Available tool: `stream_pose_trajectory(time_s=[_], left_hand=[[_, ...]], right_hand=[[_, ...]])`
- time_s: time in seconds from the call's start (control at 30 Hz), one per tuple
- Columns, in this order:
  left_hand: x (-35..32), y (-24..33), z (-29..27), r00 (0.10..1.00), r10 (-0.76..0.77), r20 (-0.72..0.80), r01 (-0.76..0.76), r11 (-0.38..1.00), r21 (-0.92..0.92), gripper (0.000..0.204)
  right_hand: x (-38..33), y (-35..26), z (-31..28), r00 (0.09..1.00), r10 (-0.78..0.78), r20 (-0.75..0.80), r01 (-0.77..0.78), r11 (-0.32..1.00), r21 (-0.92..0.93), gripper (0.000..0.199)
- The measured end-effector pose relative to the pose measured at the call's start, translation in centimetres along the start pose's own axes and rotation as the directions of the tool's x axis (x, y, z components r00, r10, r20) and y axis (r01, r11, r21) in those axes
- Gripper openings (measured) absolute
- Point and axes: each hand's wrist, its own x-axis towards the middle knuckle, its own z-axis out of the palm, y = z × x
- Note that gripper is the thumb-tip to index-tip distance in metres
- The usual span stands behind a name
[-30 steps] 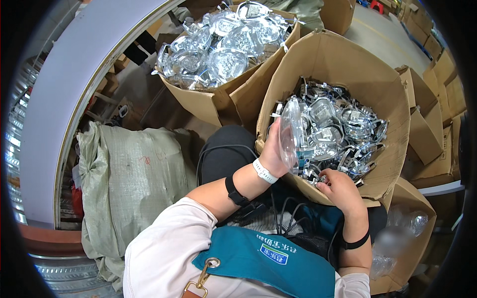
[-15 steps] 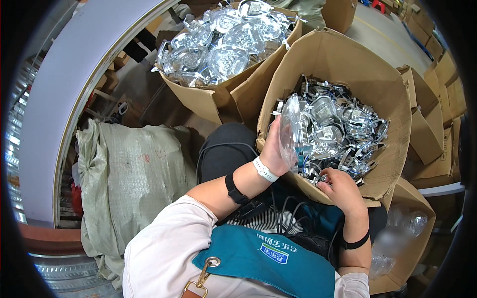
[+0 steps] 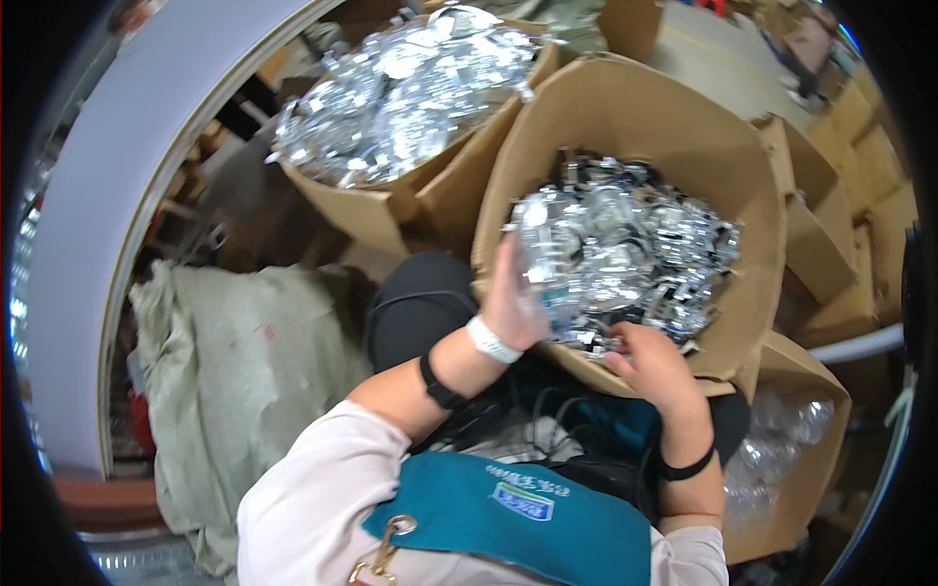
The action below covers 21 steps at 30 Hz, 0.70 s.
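Observation:
My left hand (image 3: 514, 305), a white band on its wrist, holds a clear round plastic shell (image 3: 543, 256) on edge over the near left side of an open cardboard box (image 3: 728, 181). The shell is smeared by motion and blends with what lies behind it. Filling the box's bottom is a heap of shiny clear and silver parts (image 3: 625, 239) with dark bits among them. At the near rim, my right hand (image 3: 655, 363) is closed, thumb and fingers pinched together beside the heap. Whatever sits between those fingertips is too small and blurred to name.
Farther left, another cardboard box (image 3: 363, 220) is piled high with clear plastic shells (image 3: 420, 98). A stuffed pale green woven sack (image 3: 254, 381) stands at my left. To the right, a lower box (image 3: 816, 488) holds clear plastic pieces, with more cartons (image 3: 821, 234) behind.
The whole view has shifted and blurred, so boxes and sack sit farther left. Both hands keep about the same places at the box, the left still holding the shell. A person shows at the far right.

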Motion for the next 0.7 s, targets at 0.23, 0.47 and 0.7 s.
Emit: stream_pose_trajectory(time_s=[0.23,0.47,0.7], left_hand=[[-1.2,1.4,-0.3,0.997,-0.054,0.052,0.052,0.998,0.025,0.049],[0.2,0.0,-0.4,0.992,-0.098,0.084,0.097,0.995,0.016,0.046],[0.8,1.1,-1.8,0.984,-0.063,0.164,0.05,0.996,0.08,0.041]], right_hand=[[-2.8,-6.2,-8.1,0.906,-0.276,-0.321,0.423,0.64,0.642,0.029],[-9.3,-19.3,-8.1,0.518,-0.012,-0.855,0.762,-0.447,0.468,0.034],[-8.0,-17.2,-7.4,0.252,-0.171,-0.953,0.818,-0.488,0.304,0.034]])
